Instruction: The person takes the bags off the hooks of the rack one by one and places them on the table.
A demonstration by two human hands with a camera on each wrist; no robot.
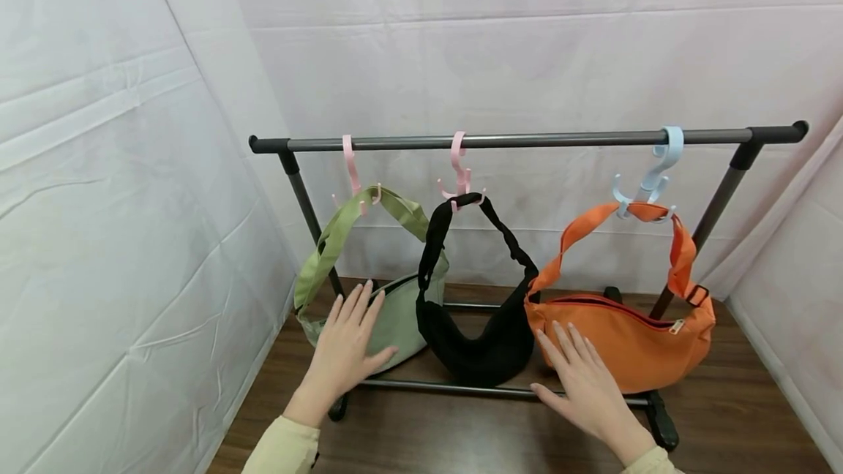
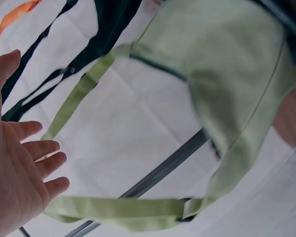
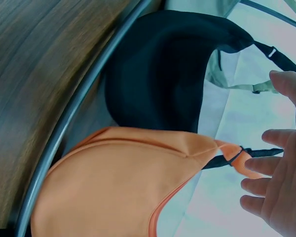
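The green bag [image 1: 388, 313] hangs at the left end of the rail [image 1: 527, 140], its strap looped over a pink hook [image 1: 352, 170], its body slumped low near the rack's bottom bar [image 1: 448, 388]. It looks like soft, unlined cloth: light, floppy, with no stiffness of its own, so it would sag and swing if lifted by one end. The wide strap near the hook seems the surest place to take hold; the pouch itself would only bunch up under a grip.

The left hand [image 1: 345, 350] lies just in front of the green bag's body with its fingers [image 1: 358, 306] straight and slightly spread, holding nothing. The left wrist view shows the palm apart from the strap, and I cannot tell from the head view whether the fingertips touch the cloth.

To the right of the green bag, under the middle of the rail, the black bag [image 1: 484, 342] hangs from a second pink hook [image 1: 459, 167], its side overlapping the green one. Further right along the rail, the orange bag [image 1: 626, 342] hangs from a pale blue hook [image 1: 655, 170], zip closed, equally soft and crescent-shaped. The right hand [image 1: 586, 379] hovers before the orange bag's left end, fingers [image 1: 566, 339] extended and relaxed, gripping nothing; the right wrist view shows them just clear of the orange strap end.

The rack stands on a dark wooden surface [image 1: 724, 415], with white sheeting [image 1: 118, 203] behind the rail and to both sides.
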